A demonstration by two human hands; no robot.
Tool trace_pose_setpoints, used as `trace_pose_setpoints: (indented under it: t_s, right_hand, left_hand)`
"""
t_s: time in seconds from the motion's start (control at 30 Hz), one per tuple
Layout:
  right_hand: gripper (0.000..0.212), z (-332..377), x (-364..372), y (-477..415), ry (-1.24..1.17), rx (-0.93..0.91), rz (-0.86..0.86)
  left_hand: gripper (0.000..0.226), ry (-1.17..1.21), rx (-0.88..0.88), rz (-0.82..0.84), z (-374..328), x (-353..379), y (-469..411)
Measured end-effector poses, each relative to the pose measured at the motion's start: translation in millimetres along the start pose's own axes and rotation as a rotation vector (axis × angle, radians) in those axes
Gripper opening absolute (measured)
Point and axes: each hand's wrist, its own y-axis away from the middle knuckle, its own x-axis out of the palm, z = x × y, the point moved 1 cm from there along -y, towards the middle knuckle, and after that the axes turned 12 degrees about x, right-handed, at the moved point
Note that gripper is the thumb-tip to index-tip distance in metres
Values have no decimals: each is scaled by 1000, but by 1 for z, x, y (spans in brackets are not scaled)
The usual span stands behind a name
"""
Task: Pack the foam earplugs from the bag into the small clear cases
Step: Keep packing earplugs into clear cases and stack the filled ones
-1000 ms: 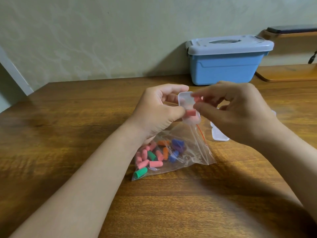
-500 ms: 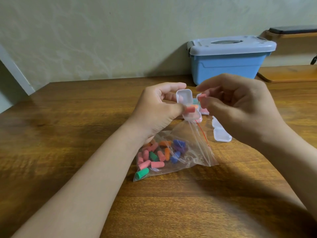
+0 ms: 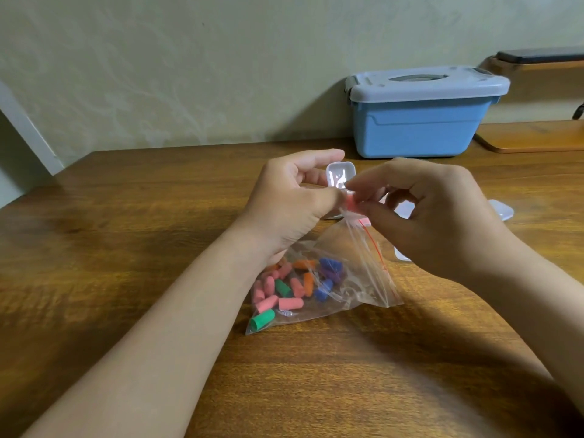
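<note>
A clear zip bag (image 3: 357, 273) lies on the wooden table (image 3: 126, 248), holding several pink, orange, green and blue foam earplugs (image 3: 289, 290). My left hand (image 3: 290, 207) grips a small clear case (image 3: 340, 174) with its lid open, just above the bag's mouth. My right hand (image 3: 433, 216) pinches a pink earplug (image 3: 352, 204) at the case, fingertip to fingertip with the left thumb. Whether the plug sits inside the case is hidden by the fingers.
More small clear cases lie on the table behind my right hand, one at the far right (image 3: 501, 209) and one partly hidden (image 3: 403, 257). A blue lidded storage box (image 3: 417, 121) stands against the wall. A wooden shelf (image 3: 534, 137) sits at the back right.
My right hand, drawn a little back from the case half a second ago, has come in again and now pinches a pink earplug at the case. The left hand stays holding the case.
</note>
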Motion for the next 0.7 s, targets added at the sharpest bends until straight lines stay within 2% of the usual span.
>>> trace_pose_setpoints:
  t_s: [0.37, 0.53, 0.6, 0.7]
  right_hand:
    - [27, 0, 1, 1, -21, 12, -38]
    - [19, -1, -1, -1, -33, 63, -125]
    - [16, -3, -4, -2, -105, 70, -101]
    - [26, -3, -5, -1, -116, 58, 8]
  left_hand:
    - [55, 122, -44, 37, -4, 0, 2]
    - [49, 176, -62, 13, -6, -1, 2]
    - [46, 194, -69, -1, -6, -2, 1]
    - [44, 209, -79, -1, -7, -3, 1]
